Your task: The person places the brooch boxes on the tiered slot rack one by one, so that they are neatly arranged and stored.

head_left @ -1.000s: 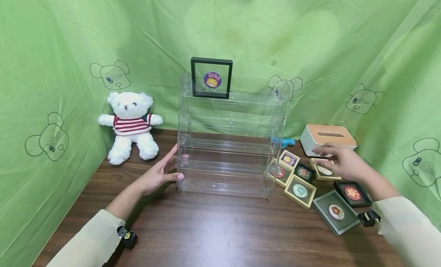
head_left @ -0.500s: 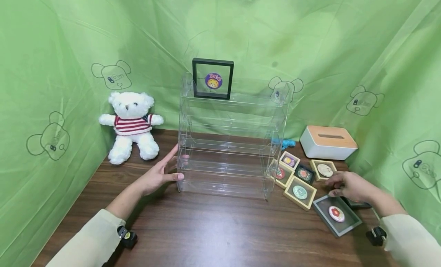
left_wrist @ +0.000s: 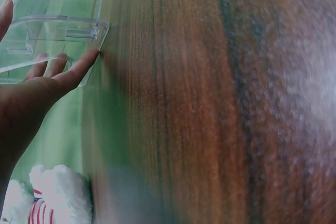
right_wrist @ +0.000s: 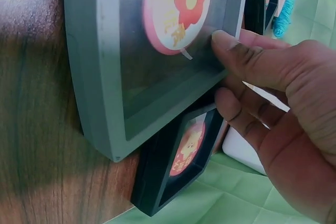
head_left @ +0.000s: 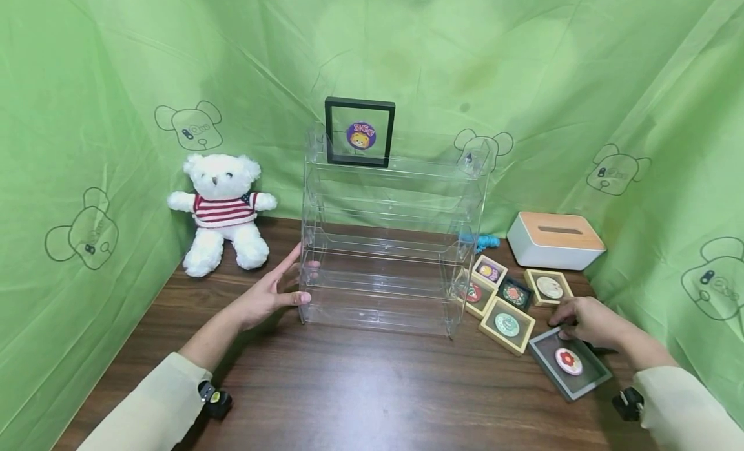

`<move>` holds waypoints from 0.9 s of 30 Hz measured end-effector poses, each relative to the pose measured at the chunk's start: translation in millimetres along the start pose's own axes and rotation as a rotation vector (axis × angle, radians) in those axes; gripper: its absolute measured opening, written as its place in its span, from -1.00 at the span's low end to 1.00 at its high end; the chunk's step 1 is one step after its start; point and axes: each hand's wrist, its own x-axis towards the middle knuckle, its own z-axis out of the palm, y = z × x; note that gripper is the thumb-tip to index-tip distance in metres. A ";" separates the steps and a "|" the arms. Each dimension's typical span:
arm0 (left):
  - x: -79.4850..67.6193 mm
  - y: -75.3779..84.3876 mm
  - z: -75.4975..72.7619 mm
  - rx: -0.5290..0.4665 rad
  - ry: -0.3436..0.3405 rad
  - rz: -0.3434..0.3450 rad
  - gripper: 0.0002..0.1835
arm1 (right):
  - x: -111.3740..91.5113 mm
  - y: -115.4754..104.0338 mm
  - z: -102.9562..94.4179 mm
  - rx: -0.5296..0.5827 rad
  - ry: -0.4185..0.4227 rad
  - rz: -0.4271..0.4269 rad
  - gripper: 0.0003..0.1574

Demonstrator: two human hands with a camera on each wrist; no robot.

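A clear acrylic tiered rack (head_left: 383,245) stands on the wooden table. My left hand (head_left: 259,304) rests against its left side, thumb at the front edge; the left wrist view shows the fingers (left_wrist: 79,69) fairly straight. At the right, my right hand (head_left: 593,318) pinches the far edge of a grey display frame (head_left: 542,353) holding a red-flower badge (head_left: 568,361). The right thumb (right_wrist: 227,43) lies on its window, with other fingers partly hidden behind it. One black frame (right_wrist: 147,184) with a red badge lies close behind the grey one, mostly hidden in the head view.
Atop the rack stands a black frame (head_left: 360,104) with a purple bear badge. Several small framed badges, including a yellow-edged one (head_left: 507,325), lie right of the rack. Behind them are a tissue box (head_left: 555,241) and a blue object (head_left: 485,242). A white teddy bear (head_left: 221,212) sits left.
My right hand has come down from near the tissue box to the grey frame and now pinches its far edge. The left hand stays at the rack.
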 end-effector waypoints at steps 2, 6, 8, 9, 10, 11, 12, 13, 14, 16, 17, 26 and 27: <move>-0.2 0.1 -0.1 0.000 0.002 -0.001 0.25 | 0.0 0.6 1.3 -0.009 0.023 -0.011 -0.68; -0.1 -0.8 -0.6 0.009 0.006 -0.004 0.26 | -1.5 1.7 3.3 -0.004 0.060 -0.037 -0.63; 0.0 -1.6 -0.8 0.017 0.011 -0.008 0.25 | -2.6 1.9 3.2 0.000 0.060 -0.038 -0.63; 0.0 -2.1 -1.0 0.021 0.013 -0.010 0.25 | -3.1 2.0 2.6 0.002 0.053 -0.032 -0.63; 0.1 -2.5 -1.1 0.026 0.014 -0.012 0.25 | -3.7 2.0 1.6 0.006 0.039 -0.022 -0.64; 0.1 -2.9 -1.3 0.028 0.016 -0.013 0.25 | -4.3 1.6 0.4 0.006 0.030 -0.013 -0.64; 0.1 -3.2 -1.4 0.029 0.016 -0.015 0.25 | -4.9 1.1 -1.5 0.008 0.015 -0.001 -0.64; 0.1 -3.4 -1.5 0.029 0.015 -0.015 0.25 | -5.5 0.7 -3.7 0.019 -0.008 0.017 -0.66; 0.2 -3.5 -1.5 0.030 0.012 -0.013 0.25 | -6.0 0.3 -6.1 0.030 -0.028 0.031 -0.68; -0.1 -3.2 -1.6 0.031 0.012 -0.012 0.25 | -6.9 -0.8 -10.7 0.061 -0.064 0.055 -0.72; -0.2 -2.9 -1.5 0.028 0.010 -0.013 0.25 | -7.4 -1.2 -12.7 0.078 -0.077 0.060 -0.73; -0.2 -2.1 -0.4 -0.015 0.000 -0.012 0.24 | -12.8 -0.1 -20.8 0.198 -0.150 0.042 -0.78; -0.3 -2.1 -0.3 -0.017 0.001 -0.014 0.24 | -13.3 0.3 -21.0 0.209 -0.151 0.034 -0.78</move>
